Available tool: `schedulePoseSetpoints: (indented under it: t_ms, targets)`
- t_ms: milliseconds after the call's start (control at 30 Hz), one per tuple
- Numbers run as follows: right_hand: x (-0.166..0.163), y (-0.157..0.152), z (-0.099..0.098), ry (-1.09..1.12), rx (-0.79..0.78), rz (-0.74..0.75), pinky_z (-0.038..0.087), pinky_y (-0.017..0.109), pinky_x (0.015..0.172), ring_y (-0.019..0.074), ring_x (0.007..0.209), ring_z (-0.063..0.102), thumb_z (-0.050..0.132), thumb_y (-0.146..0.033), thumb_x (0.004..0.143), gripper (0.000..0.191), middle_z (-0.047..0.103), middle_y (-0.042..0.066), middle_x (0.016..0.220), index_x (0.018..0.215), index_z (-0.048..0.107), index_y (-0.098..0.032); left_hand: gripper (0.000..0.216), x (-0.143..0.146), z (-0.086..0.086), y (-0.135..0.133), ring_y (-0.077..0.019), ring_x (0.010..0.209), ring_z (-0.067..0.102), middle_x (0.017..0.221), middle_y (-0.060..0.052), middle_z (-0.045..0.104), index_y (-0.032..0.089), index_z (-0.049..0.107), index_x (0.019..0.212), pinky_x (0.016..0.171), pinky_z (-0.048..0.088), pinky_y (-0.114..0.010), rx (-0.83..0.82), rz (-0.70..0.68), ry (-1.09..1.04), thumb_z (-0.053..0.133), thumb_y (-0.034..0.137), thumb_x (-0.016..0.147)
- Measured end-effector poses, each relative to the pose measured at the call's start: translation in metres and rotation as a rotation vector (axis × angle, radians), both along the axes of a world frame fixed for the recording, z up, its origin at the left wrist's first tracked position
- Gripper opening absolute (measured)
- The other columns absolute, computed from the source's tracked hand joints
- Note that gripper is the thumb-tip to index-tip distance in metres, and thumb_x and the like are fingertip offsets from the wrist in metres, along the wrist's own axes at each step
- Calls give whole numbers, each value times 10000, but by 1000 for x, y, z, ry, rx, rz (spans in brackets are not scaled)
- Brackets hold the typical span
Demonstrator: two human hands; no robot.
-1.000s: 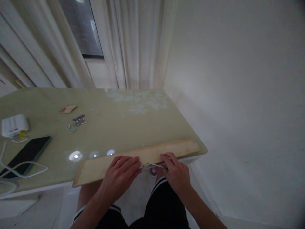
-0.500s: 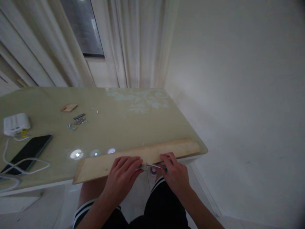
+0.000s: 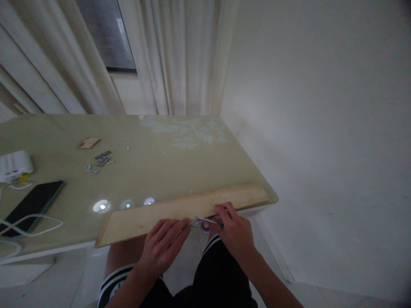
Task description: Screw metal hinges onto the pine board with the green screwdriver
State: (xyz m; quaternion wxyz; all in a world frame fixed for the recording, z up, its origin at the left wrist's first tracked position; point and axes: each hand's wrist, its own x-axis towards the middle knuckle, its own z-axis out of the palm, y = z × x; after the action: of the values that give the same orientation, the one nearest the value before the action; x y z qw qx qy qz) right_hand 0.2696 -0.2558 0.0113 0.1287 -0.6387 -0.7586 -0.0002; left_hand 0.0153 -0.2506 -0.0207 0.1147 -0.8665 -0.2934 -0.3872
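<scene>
A long wooden plank (image 3: 160, 214) lies along the near edge of the glass-topped table (image 3: 167, 171). My left hand (image 3: 162, 246) has its fingers drawn together at the plank's near edge, touching a small metal piece (image 3: 193, 223). My right hand (image 3: 234, 233) is closed round a thin screwdriver (image 3: 208, 221) with a green handle; its tip points left at that metal piece. Both hands are below the table edge, above my knees in black shorts.
Several screws and small metal plates (image 3: 101, 160) and a small wooden piece (image 3: 87, 143) lie on the far left of the table. A dark phone (image 3: 30, 205), white cable (image 3: 35, 224) and white charger box (image 3: 13, 164) sit at the left edge. A wall stands to the right, curtains behind.
My left hand has slid off the top of the plank to its near edge, fingers now pinched near the metal piece. The right hand and screwdriver stay almost where they were.
</scene>
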Motion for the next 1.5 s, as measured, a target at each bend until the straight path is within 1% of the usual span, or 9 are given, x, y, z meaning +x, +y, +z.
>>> schedulePoseSetpoints:
  t_ms: [333,500,600,667,767,867,1067,1233,1500]
  targets:
    - [3,2,-4,6,21,38,558,223,725,173,895,764,656,-197,968,286,758,72,1226,1240,730,-242,262,4,-5,-5,-242,1030,754,1213,-118,805,155,740,1177,905,560,-404,28,35,-10,603,25,996]
    - [11,15,22,-58,-134,73,582,267,728,207,984,768,694,-393,992,255,692,72,1378,1205,709,-254,211,7,6,3,-239,1124,742,1227,-99,799,189,738,1178,985,565,-414,-69,13,-2,595,119,1040]
    - [20,32,40,-130,-184,128,599,348,775,263,1062,759,716,-488,965,426,605,95,1522,1326,658,-269,228,9,11,6,-232,1159,737,1247,-102,791,173,730,1191,1006,583,-401,-104,-39,-6,547,126,1064]
    - [24,43,49,-185,-217,161,594,385,782,286,1029,764,749,-496,933,549,622,111,1498,1414,610,-271,231,12,12,6,-232,1158,742,1251,-104,790,158,730,1186,1000,594,-389,-115,-50,-5,543,105,1060]
    - [28,57,55,-225,-230,202,576,404,779,301,987,766,762,-559,900,583,643,122,1453,1385,633,-262,209,19,15,5,-227,1132,759,1212,-85,807,162,738,1141,992,602,-366,-113,-20,-37,577,77,1037]
    - [30,68,57,-209,-231,227,559,415,803,318,1006,758,742,-659,876,641,630,135,1466,1369,634,-262,198,24,19,3,-212,1087,780,1167,-64,822,172,742,1111,953,619,-330,-92,10,-46,574,90,1046]
    - [33,85,55,-168,-266,344,536,392,864,309,1039,732,716,-793,813,813,709,130,1257,1358,634,-195,173,21,17,-1,-218,1120,779,1188,-74,819,162,734,1125,998,630,-330,-74,36,-51,604,92,1036]
    - [32,79,47,-204,-252,345,536,376,804,284,934,738,703,-826,799,808,704,113,1226,1288,674,-183,209,20,8,-4,-219,1140,773,1198,-73,816,166,728,1157,1028,628,-336,-71,72,-74,663,56,991]
    - [35,81,44,-207,-277,375,555,394,808,313,970,741,671,-864,791,836,689,129,1279,1271,675,-180,184,31,-5,-7,-199,1134,771,1190,-58,819,150,749,1127,1082,577,-305,-37,159,-133,713,61,969]
